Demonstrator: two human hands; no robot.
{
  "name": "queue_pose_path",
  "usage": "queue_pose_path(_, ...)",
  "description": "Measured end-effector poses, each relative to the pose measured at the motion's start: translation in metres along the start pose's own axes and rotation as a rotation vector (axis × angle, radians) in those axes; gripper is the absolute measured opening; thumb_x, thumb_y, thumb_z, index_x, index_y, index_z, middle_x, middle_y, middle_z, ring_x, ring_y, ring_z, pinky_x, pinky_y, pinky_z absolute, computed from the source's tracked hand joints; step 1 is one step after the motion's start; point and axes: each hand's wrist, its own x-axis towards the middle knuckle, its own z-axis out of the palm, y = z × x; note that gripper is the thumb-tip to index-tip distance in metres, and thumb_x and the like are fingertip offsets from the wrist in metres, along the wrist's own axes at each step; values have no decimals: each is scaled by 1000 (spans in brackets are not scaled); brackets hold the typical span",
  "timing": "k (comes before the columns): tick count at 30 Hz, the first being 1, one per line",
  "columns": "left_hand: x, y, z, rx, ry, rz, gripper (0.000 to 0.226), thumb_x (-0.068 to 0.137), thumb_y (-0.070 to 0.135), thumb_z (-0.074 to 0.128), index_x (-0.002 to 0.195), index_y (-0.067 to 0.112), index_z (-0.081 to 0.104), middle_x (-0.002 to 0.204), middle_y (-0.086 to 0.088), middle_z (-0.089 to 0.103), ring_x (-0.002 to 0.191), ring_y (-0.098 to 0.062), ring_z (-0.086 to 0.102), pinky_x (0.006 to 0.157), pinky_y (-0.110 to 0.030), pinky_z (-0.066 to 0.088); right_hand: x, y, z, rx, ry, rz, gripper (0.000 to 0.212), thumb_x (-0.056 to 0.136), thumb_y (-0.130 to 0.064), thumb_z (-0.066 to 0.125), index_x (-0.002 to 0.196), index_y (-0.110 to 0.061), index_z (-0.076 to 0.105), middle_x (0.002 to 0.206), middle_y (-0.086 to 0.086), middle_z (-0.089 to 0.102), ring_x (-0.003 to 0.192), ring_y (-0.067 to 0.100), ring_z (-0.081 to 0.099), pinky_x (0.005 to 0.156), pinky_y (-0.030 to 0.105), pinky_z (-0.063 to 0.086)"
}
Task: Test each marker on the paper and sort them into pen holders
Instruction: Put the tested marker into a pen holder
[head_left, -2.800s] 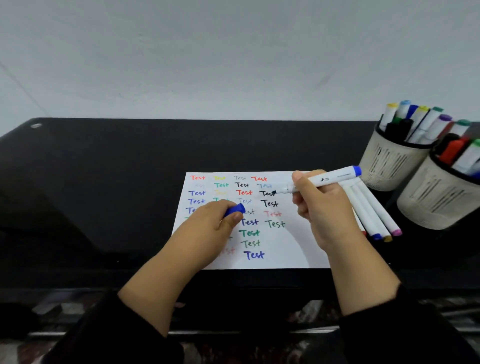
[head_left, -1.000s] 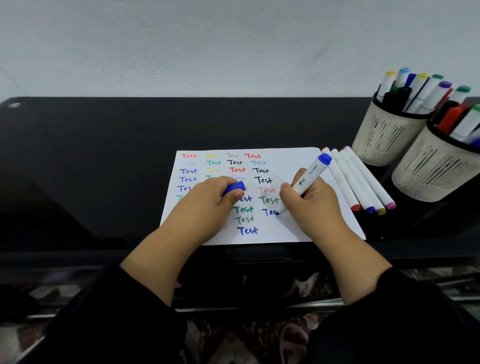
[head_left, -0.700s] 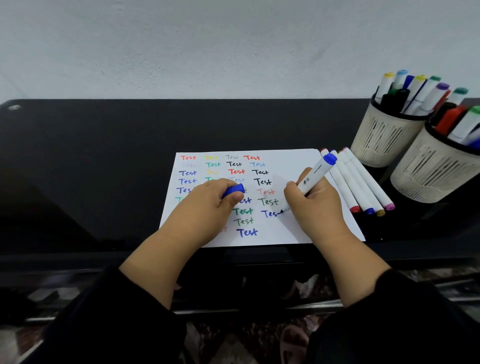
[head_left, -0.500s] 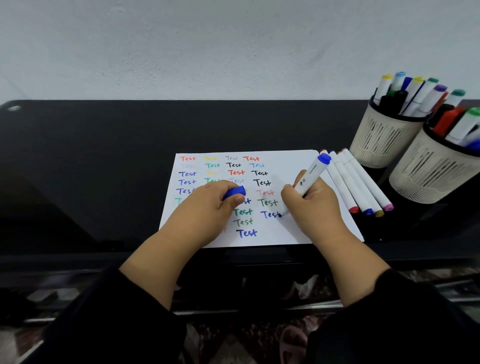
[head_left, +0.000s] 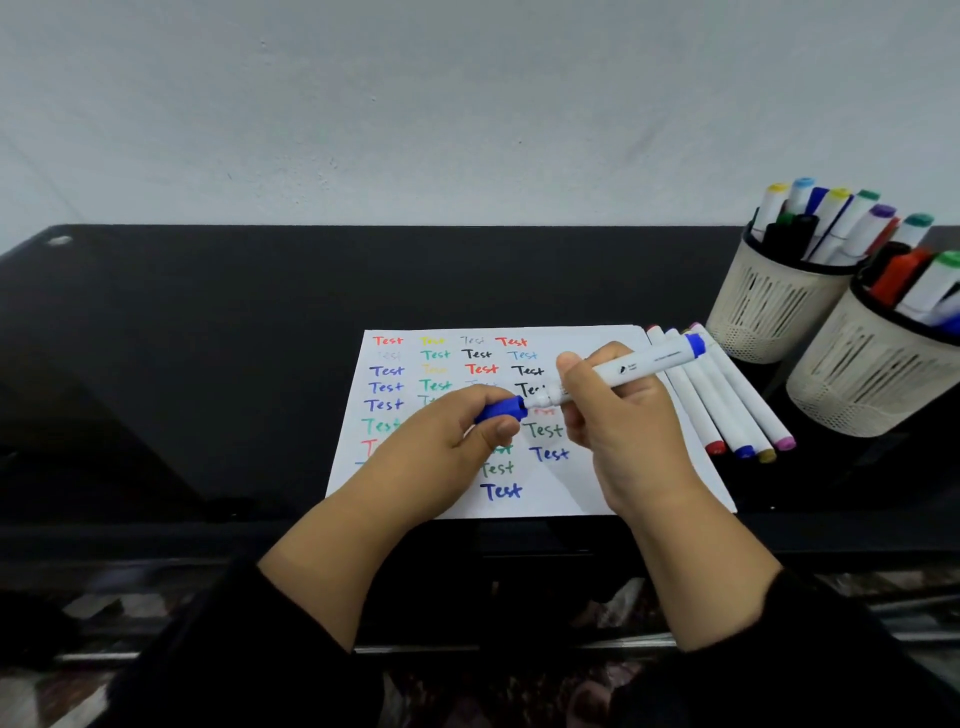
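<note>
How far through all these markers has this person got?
Well along, it seems. The paper carries many coloured "Test" words, and both pen holders already hold markers. In hand: the right hand holds a blue marker, and the left hand brings its blue cap to the tip. Left: putting that one in a holder, then the four markers lying beside the paper.

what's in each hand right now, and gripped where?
Right hand grips the white marker around its barrel, near the tip end. Left hand pinches the blue cap by its sides, at the marker's tip.
</note>
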Motion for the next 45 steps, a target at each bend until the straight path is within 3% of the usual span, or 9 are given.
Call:
queue_pose_path(5,0,1,-2,-22,18,26,12,95,38,44,86,45,45,87,21,55,78,10,50,64,-9,34,-4,-3,4,-77,-95,6,29,87,-20,64,59,-25,57,53,-5,56,53,7,50,53,22,42)
queue_pose_path(9,0,0,-7,-18,49,33,10,94,37,47,89,45,45,88,21,55,78,5,51,60,-5,38,-3,-6,4,-59,-190,70,14,82,-16,70,77,-21,58,58,-4,59,59,9,54,52,21,40)
queue_pose_path(13,-3,0,-9,-9,61,36,18,92,33,51,84,48,46,93,16,58,82,-6,56,63,-2,39,0,-9,0,-99,-225,118,22,74,-16,76,78,-16,55,52,-5,52,44,7,41,45,21,36)
queue_pose_path(16,-3,0,-10,-7,89,24,19,91,33,55,84,48,47,89,21,57,80,0,53,62,-4,37,0,-11,-1,-35,-251,182,12,84,-20,66,77,-14,58,50,-3,48,46,10,35,44,20,29)
queue_pose_path(19,-3,-1,-13,-18,131,-19,17,90,36,56,86,49,46,86,27,54,76,12,49,60,-3,34,0,-14,-1,70,-253,226,26,96,-26,47,81,-10,62,52,3,51,47,13,34,48,25,24)
queue_pose_path(24,-1,-3,-12,48,90,-70,5,95,37,46,90,39,45,72,12,50,64,-3,45,57,-20,34,2,-15,4,-18,-180,202,26,95,-16,50,70,-16,43,49,5,52,42,12,35,44,21,31)
queue_pose_path(34,2,0,-7,149,141,-112,4,97,34,41,97,30,42,79,12,46,67,-3,43,53,-16,28,2,-8,14,73,-119,262,35,94,-14,49,65,-16,31,44,7,45,41,14,31,43,23,27)
queue_pose_path(39,6,-3,-12,164,118,-133,5,97,36,41,99,33,43,85,14,48,72,-3,46,56,-17,30,8,-10,10,34,-140,303,32,93,-19,56,64,-17,42,50,5,50,43,12,34,44,22,29)
queue_pose_path(45,3,-6,-21,131,154,-95,7,98,33,41,101,39,43,86,19,47,70,-1,46,50,-13,30,19,-19,-10,-27,-193,289,9,73,-17,74,65,-17,69,58,1,59,52,9,43,47,18,34)
